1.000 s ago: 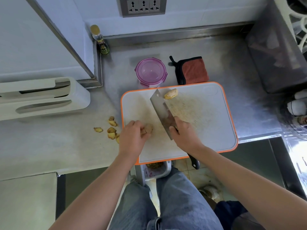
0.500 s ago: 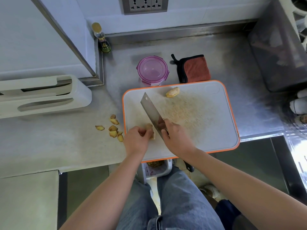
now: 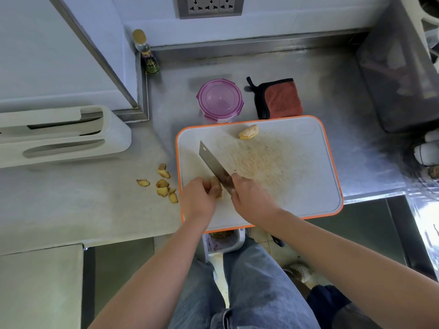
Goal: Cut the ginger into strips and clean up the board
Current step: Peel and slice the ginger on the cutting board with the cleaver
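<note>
On the head view I see the left hand (image 3: pixel 198 198) at the near left corner of the orange-rimmed cutting board (image 3: pixel 308 181), its fingers curled round a ginger piece (image 3: pixel 216 182) and pinning it to the board. The right hand (image 3: pixel 251 200) is clenched round the grip of a cleaver (image 3: pixel 213 166). The blade stands on edge just right of that ginger, touching it, and its tip points far-left. A second ginger chunk (image 3: pixel 248 132) lies alone near the far edge of the board, well apart from the hands. Ginger peelings (image 3: pixel 164 184) are scattered on the pale counter just left of the board. Beyond the board stand a round container with a purple clip lid (image 3: pixel 220 99) and, to its right, a red cloth with black trim (image 3: pixel 279 98). A small bottle (image 3: pixel 148 58) stands in the far corner; I cannot read its label. A three-way wall socket (image 3: pixel 210 5) sits above. A white rack (image 3: pixel 59 136) lies at the left.
</note>
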Demonstrator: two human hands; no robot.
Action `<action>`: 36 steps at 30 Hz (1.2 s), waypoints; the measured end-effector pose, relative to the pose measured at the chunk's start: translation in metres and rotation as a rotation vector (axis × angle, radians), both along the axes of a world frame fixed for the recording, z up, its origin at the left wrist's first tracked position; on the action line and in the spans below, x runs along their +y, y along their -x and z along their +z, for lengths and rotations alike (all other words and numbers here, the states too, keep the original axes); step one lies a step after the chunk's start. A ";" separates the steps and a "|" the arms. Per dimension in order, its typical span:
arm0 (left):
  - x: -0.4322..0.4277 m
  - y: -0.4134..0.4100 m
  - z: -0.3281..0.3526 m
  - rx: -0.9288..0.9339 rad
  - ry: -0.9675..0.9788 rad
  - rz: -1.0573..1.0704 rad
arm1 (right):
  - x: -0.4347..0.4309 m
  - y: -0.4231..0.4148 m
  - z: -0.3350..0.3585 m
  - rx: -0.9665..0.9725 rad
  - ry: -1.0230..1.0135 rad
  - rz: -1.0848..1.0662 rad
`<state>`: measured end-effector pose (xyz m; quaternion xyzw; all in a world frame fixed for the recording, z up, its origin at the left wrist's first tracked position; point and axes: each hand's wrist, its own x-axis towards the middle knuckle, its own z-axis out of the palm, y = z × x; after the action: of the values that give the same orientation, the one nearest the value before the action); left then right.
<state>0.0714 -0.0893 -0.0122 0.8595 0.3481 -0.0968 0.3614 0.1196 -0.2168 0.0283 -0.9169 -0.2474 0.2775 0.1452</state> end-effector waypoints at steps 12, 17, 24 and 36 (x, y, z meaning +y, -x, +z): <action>0.000 0.007 0.006 -0.088 -0.024 -0.117 | 0.007 -0.003 -0.015 -0.018 -0.095 -0.070; -0.007 0.004 0.009 -0.149 -0.093 -0.243 | -0.009 -0.028 -0.001 -0.002 -0.108 -0.058; -0.011 0.003 0.008 -0.184 -0.133 -0.246 | -0.027 -0.035 0.020 0.017 -0.079 0.092; -0.009 -0.001 0.007 -0.194 -0.139 -0.281 | -0.023 -0.035 0.021 0.003 -0.009 0.153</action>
<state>0.0720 -0.0979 -0.0052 0.9279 0.1942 -0.0388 0.3159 0.1542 -0.2401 0.0495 -0.8942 -0.3178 0.2882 0.1279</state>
